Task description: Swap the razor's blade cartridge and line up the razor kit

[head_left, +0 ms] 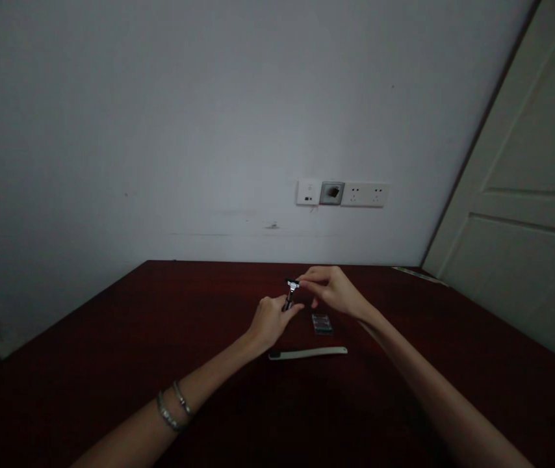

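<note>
My left hand point(268, 322) is closed around the handle of a razor point(290, 294), held upright above the table with its dark, T-shaped head on top. The neck under the head is shiny metal. From the right, my right hand point(335, 289) pinches the end of the razor's head between thumb and forefinger. Below my right hand lies a small clear plastic pack point(322, 324), its contents too dim to make out. Nearer to me, a long, thin pale strip point(309, 353) with a dark left end lies crosswise.
A dark red table point(199, 292) runs back to a white wall point(199, 130). Sockets and switch plates point(362, 194) are mounted on that wall. On the right stands a pale panelled door point(531, 240). A flat, narrow strip point(418, 275) lies at the table's far right edge.
</note>
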### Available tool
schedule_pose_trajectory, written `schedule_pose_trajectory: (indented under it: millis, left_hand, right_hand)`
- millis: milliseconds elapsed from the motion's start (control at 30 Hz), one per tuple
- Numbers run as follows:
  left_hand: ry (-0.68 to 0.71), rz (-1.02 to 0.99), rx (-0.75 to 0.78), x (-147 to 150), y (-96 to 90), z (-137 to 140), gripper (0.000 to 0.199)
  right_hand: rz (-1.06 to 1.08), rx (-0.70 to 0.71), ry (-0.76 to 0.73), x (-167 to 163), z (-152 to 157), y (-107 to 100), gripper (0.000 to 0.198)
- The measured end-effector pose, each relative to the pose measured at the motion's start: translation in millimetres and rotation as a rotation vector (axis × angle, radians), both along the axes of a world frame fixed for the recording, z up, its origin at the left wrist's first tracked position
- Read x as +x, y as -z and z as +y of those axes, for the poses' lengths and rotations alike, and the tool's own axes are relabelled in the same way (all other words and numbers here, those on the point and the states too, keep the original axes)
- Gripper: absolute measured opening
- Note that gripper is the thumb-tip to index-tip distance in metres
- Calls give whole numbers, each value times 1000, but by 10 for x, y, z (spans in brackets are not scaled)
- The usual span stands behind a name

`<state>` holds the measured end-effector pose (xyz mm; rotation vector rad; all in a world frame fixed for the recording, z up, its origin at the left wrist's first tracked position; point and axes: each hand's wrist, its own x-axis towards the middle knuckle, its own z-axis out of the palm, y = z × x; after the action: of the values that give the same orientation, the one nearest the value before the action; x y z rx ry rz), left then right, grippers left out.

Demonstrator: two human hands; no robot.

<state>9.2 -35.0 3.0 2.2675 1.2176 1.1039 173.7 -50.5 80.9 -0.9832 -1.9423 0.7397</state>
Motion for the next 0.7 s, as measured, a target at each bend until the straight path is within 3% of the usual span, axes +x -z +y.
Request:
schedule_pose_trajectory:
  millis: [433, 700]
  left_hand:
    - [-105, 97, 43, -53, -78, 17, 34]
    - [179, -374, -364, -97, -46, 272, 45]
  right_hand:
    - [36, -96, 12, 83, 53, -21, 28]
    - [90, -156, 127, 172, 149, 14, 34]
